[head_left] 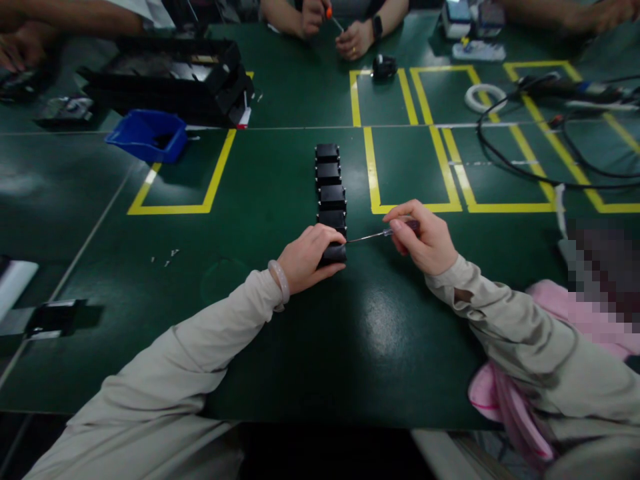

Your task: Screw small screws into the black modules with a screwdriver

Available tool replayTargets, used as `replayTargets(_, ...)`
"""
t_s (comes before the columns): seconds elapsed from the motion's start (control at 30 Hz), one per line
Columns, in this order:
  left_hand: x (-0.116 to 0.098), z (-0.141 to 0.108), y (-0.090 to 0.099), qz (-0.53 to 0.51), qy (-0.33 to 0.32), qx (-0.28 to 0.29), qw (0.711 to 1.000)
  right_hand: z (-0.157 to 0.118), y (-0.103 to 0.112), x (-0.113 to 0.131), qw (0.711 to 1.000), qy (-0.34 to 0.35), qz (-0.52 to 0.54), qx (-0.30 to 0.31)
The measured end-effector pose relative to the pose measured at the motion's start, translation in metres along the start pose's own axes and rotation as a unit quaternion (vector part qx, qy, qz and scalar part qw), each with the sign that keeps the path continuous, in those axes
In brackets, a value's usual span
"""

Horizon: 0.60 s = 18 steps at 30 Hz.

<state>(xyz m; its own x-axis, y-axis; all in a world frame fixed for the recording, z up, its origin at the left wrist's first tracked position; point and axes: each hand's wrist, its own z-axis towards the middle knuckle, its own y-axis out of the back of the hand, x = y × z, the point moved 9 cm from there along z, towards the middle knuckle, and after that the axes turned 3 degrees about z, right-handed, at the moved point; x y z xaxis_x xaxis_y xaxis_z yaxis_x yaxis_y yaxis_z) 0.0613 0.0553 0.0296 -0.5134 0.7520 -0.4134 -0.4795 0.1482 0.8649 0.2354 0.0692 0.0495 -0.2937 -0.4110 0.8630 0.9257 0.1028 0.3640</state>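
Observation:
Several small black blocks stand in a line running away from me on the green table. My left hand has its thumb and fingers around the nearest black block. My right hand holds a thin screwdriver by its handle, level and pointing left. The screwdriver's tip meets the right side of the nearest block, where small bright screw heads show on the others. What exactly the tip touches is too small to tell.
A blue bin and black trays stand at the back left. Small screws lie left of my left hand. Cables and a white ring lie back right. Across the table a person's hands hold a tool.

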Motion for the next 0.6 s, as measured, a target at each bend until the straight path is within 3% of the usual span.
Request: replayTargets(0.6, 0.0021, -0.0018, -0.0014, 0.002, 0.001, -0.002, 1.0, -0.0002, -0.0015, -0.0016, 1.0, -0.002, 0.013, 0.004)
